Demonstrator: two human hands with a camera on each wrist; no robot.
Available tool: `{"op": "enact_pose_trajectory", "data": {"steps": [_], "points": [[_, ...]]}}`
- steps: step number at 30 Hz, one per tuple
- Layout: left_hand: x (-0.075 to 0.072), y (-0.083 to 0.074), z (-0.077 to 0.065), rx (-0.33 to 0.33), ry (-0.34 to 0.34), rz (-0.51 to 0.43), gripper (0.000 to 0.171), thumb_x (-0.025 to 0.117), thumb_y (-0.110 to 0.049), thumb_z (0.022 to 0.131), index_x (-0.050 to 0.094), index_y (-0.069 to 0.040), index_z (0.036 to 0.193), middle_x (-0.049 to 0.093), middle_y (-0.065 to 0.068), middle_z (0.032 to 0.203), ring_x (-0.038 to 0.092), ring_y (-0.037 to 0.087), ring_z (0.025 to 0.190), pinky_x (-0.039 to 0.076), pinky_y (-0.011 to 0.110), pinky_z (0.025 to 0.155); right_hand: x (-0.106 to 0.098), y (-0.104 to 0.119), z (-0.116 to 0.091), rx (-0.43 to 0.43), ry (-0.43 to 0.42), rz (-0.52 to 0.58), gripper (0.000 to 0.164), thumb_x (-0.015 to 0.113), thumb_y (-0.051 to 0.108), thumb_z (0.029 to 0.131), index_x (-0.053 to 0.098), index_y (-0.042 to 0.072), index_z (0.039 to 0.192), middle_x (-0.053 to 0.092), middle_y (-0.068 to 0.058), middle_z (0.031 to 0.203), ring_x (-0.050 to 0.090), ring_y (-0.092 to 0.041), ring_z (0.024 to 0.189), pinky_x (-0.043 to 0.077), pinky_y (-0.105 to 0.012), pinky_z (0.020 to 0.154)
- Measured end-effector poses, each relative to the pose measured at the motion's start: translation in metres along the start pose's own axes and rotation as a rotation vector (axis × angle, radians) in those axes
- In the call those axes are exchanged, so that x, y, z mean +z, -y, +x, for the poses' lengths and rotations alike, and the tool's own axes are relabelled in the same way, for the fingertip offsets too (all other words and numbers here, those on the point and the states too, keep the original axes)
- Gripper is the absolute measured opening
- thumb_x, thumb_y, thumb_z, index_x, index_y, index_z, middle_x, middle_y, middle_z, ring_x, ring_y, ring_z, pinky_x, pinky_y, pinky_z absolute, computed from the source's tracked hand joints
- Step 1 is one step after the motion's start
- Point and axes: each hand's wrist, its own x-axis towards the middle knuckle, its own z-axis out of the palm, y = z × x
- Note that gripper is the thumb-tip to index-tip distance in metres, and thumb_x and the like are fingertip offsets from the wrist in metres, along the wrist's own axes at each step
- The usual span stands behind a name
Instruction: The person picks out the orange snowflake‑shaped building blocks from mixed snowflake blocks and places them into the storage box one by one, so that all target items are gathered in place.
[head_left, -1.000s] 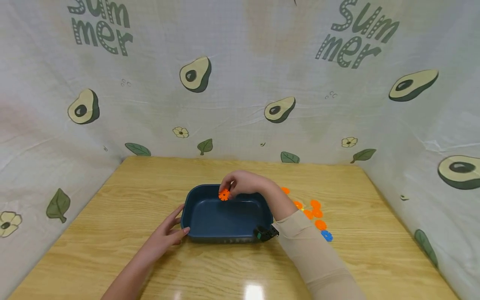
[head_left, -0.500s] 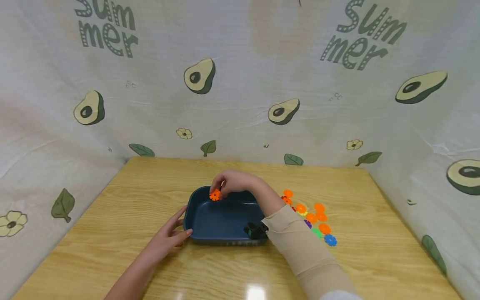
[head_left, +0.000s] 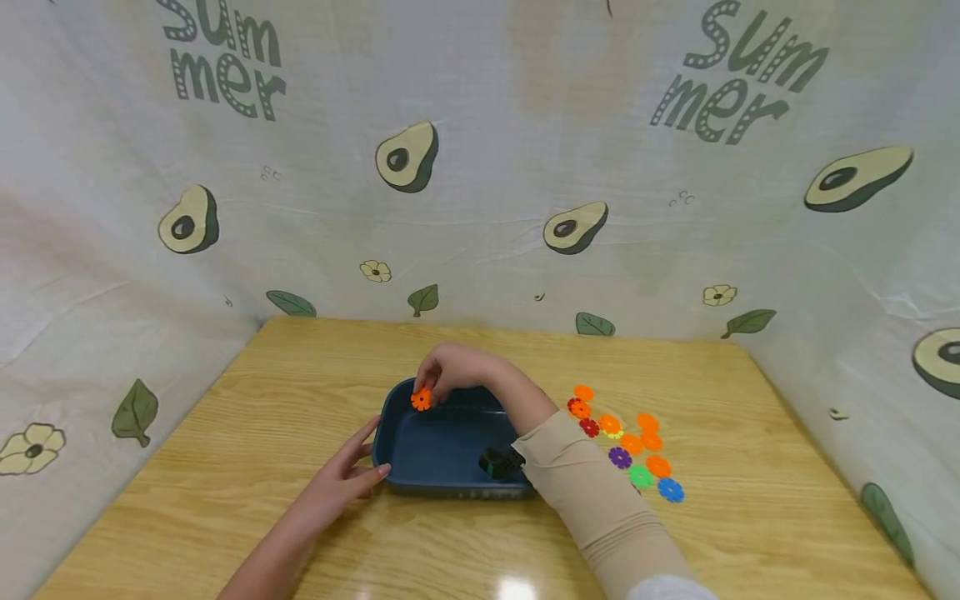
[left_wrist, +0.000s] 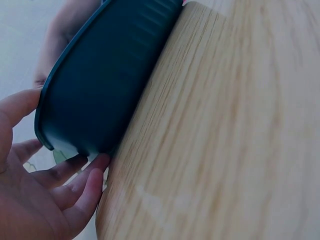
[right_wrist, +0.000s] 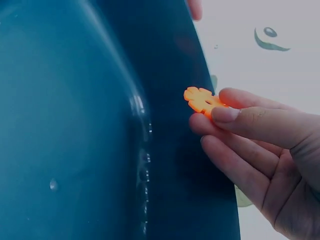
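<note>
My right hand (head_left: 450, 371) pinches an orange notched plastic disc (right_wrist: 202, 100) between thumb and fingers. In the head view, it holds the disc over the back left part of a dark blue plastic bin (head_left: 442, 454). The right wrist view shows the disc near the bin's wall (right_wrist: 172, 100), with a small hole at its centre. My left hand (head_left: 348, 475) grips the bin's left end, thumb at the front corner and fingers along the side. In the left wrist view the fingers (left_wrist: 92, 187) curl at the outside of the bin.
Several notched discs lie on the wooden table (head_left: 750, 467) right of the bin, among them a purple disc (head_left: 620, 457), a green disc (head_left: 641, 477) and a blue disc (head_left: 671, 490). A black wrist device (head_left: 501, 462) hangs under the right wrist. Printed cloth (head_left: 480, 167) walls the table.
My right hand has moved left over the bin with the orange disc, uncovering more discs on the right. My left hand keeps its place on the bin. The view shifts slightly.
</note>
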Motion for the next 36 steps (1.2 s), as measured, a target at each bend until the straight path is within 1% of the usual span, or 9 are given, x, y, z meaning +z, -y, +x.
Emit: {"op": "enact_pose_trajectory", "data": {"steps": [3,11,19,27,33,36], "points": [[0.0,0.0,0.0,-0.001,0.0,-0.001,0.075,0.065,-0.017,0.095,0.022,-0.016,0.156,0.038,0.032,0.142,0.062,0.026,0.098,0.047,0.036,0.073,0.003,0.0,0.002,-0.003,0.005,-0.033,0.024,0.069,-0.008,0.085,0.073,0.003,0.106,0.072,-0.004,0.086,0.068,-0.016,0.074,0.055,-0.029,0.069],[-0.001,0.001,0.002,0.024,0.035,-0.007,0.075,0.064,-0.017,0.096,0.019,-0.013,0.157,0.036,0.034,0.142,0.062,0.028,0.098,0.047,0.034,0.071,0.011,-0.001,0.005,-0.012,0.019,-0.052,0.026,0.07,-0.01,0.083,0.073,0.003,0.106,0.071,-0.003,0.083,0.068,-0.019,0.073,0.056,-0.033,0.07],[-0.002,0.001,0.002,0.029,0.04,-0.009,0.075,0.063,-0.015,0.097,0.018,-0.012,0.157,0.036,0.035,0.142,0.062,0.027,0.097,0.048,0.034,0.07,0.018,-0.003,0.01,0.003,0.003,-0.091,0.026,0.071,-0.009,0.083,0.073,0.004,0.105,0.07,-0.001,0.081,0.068,-0.018,0.072,0.055,-0.03,0.067],[-0.003,0.0,0.002,0.025,0.049,-0.008,0.075,0.062,-0.016,0.097,0.017,-0.013,0.157,0.035,0.034,0.143,0.062,0.028,0.1,0.047,0.035,0.071,0.024,-0.003,0.014,0.006,0.026,-0.152,0.025,0.069,-0.01,0.083,0.073,0.005,0.103,0.07,0.0,0.081,0.067,-0.015,0.072,0.053,-0.025,0.065],[-0.002,0.0,0.0,0.027,0.044,-0.016,0.074,0.061,-0.014,0.097,0.017,-0.013,0.157,0.035,0.035,0.143,0.061,0.028,0.1,0.047,0.034,0.071,0.027,-0.003,0.015,0.016,0.041,-0.244,0.026,0.068,-0.009,0.085,0.073,0.007,0.105,0.069,0.003,0.08,0.065,-0.01,0.07,0.051,-0.023,0.064],[-0.002,0.0,0.0,0.022,0.042,-0.021,0.074,0.061,-0.014,0.097,0.018,-0.013,0.157,0.035,0.035,0.143,0.061,0.028,0.1,0.047,0.034,0.071,0.029,-0.002,0.016,0.015,0.049,-0.271,0.026,0.066,-0.008,0.086,0.072,0.007,0.106,0.068,0.004,0.079,0.064,-0.01,0.07,0.051,-0.023,0.064]]}}
